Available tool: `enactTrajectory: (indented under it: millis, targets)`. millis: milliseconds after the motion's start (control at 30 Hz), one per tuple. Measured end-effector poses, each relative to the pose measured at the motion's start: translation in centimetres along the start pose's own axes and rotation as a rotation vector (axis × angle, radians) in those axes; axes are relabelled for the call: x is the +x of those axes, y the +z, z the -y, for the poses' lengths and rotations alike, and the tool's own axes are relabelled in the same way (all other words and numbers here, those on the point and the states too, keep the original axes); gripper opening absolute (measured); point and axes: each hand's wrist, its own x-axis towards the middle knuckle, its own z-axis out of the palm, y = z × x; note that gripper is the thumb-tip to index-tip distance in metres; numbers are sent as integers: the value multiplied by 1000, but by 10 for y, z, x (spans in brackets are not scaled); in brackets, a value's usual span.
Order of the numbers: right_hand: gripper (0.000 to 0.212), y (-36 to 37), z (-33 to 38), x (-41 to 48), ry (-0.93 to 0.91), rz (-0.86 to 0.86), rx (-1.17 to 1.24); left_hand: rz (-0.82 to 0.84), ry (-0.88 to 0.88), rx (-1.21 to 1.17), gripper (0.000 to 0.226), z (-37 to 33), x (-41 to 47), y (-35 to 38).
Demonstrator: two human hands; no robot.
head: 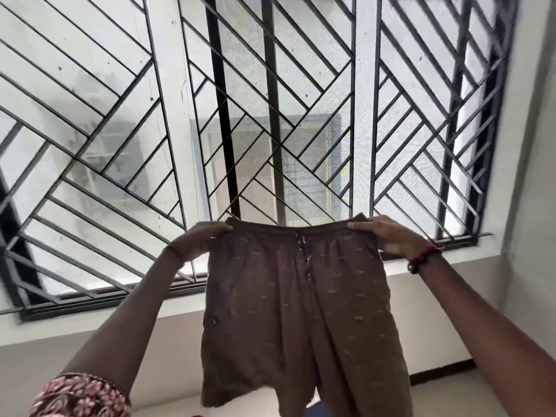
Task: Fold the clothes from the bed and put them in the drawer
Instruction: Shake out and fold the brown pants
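Observation:
A pair of brown shorts with small pale marks and a drawstring hangs spread out in the air in front of me. My left hand grips the left end of the waistband. My right hand grips the right end, with a red bead bracelet on its wrist. Both arms are raised and stretched forward, and the legs of the shorts hang straight down. The bed and the drawer are out of view.
A large window with a black diagonal metal grille fills the wall ahead. Below it runs a pale sill and wall. A white wall corner stands at the right.

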Motion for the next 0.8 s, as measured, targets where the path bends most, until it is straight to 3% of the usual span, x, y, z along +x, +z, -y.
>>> enactTrajectory:
  millis: [167, 267, 367, 633, 800]
  targets:
    - [17, 25, -29, 18, 42, -208, -203, -58, -34, 9, 13, 18, 10, 29]
    - [18, 48, -44, 22, -24, -338, -131, -92, -26, -4, 7, 24, 15, 50]
    - [21, 70, -53, 25, -110, -442, -266, -138, 17, -24, 17, 27, 17, 66]
    - [28, 121, -45, 19, -265, -498, -395, -99, 196, 66, 17, 33, 14, 119]
    - [45, 134, -36, 13, -268, -416, -357, -90, 289, 153, 24, 36, 13, 134]
